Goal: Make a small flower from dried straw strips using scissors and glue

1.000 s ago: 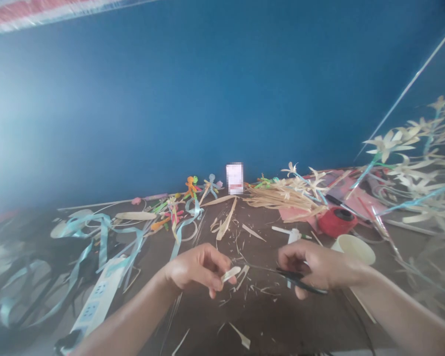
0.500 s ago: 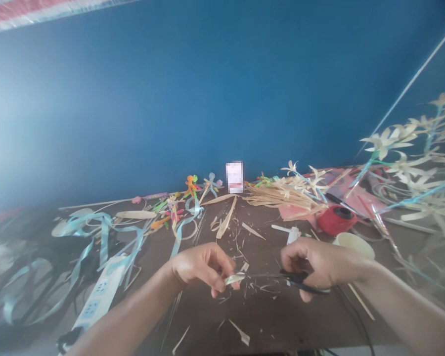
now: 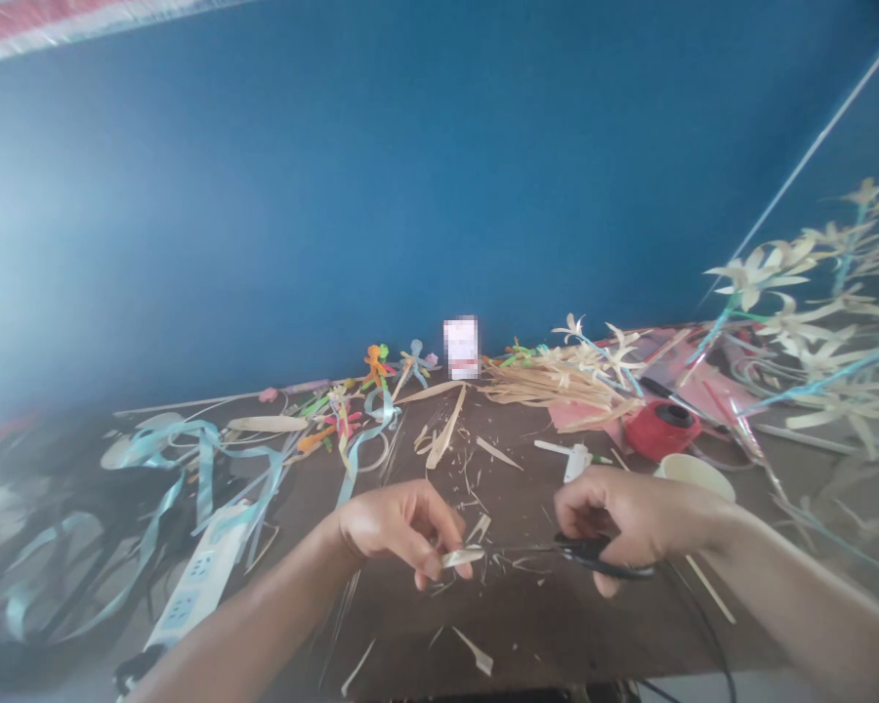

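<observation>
My left hand [image 3: 399,527] pinches a small pale leaf strip [image 3: 463,557] between thumb and fingers just above the brown table [image 3: 557,625]. My right hand [image 3: 622,516] grips black-handled scissors [image 3: 593,557], whose thin blades point left and meet the strip. Pale trimmings lie scattered on the table under and in front of both hands.
A white power strip [image 3: 201,576] and light blue ribbons [image 3: 205,469] lie at the left. Behind my hands are dried leaf strips [image 3: 549,386], a red spool [image 3: 660,428], a pale cup [image 3: 695,474] and small coloured figures [image 3: 377,366]. Leaf flowers [image 3: 798,283] on stems stand at the right before the blue wall.
My left hand turned the leaf strip and brought it against the scissor blades. Both hands stayed in nearly the same place. The view tilted slightly.
</observation>
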Demonstrator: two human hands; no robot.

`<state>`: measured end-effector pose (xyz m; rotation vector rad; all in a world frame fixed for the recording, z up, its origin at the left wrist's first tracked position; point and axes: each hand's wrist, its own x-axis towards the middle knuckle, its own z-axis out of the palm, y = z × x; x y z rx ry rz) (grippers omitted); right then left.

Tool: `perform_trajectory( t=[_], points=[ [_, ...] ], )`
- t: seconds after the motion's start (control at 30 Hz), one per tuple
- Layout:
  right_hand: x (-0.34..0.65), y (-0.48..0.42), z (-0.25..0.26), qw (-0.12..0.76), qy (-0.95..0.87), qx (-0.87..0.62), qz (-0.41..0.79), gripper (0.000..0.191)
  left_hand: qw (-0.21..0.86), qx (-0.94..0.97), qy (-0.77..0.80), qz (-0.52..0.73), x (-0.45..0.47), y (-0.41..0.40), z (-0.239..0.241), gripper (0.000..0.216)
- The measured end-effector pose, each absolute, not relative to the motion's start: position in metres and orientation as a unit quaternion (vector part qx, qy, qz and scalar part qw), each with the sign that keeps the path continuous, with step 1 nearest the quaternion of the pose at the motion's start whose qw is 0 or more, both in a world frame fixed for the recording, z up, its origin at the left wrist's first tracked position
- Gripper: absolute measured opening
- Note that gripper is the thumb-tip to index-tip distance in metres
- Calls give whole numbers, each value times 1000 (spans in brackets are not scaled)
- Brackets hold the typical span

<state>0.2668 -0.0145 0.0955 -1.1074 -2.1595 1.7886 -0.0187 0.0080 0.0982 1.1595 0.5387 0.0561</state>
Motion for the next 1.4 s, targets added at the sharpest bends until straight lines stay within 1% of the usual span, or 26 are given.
perform_trajectory(
  t=[0.2,0.47,0.6,0.73,0.9,1.17,1.23,1.27,1.33,1.4],
  points=[
    [267,-13,96,40,-708,-375,598,31,816,530,230,9,-19,10,95,23],
    [267,-12,98,38,-717,-365,593,30,804,531,265,-3,-19,8,100,23],
    [266,-12,99,37,-728,-361,582,31,802,525,285,12,-18,7,100,21],
    [267,-11,100,31,-723,-364,586,30,794,540,280,6,-16,8,104,20],
    [267,-11,97,41,-722,-369,584,26,792,547,270,1,-15,9,105,20],
    [266,-11,91,68,-724,-373,577,32,789,555,262,-10,-21,12,91,25],
    [263,-13,87,86,-730,-403,546,31,788,559,259,-11,-24,11,91,25],
    [260,-15,83,91,-740,-428,512,28,785,562,260,-5,-24,11,91,24],
    [251,-21,71,79,-770,-487,405,21,772,571,277,29,-25,9,90,22],
    [238,-29,54,31,-802,-522,288,11,730,595,324,91,-23,6,88,16]
  ],
)
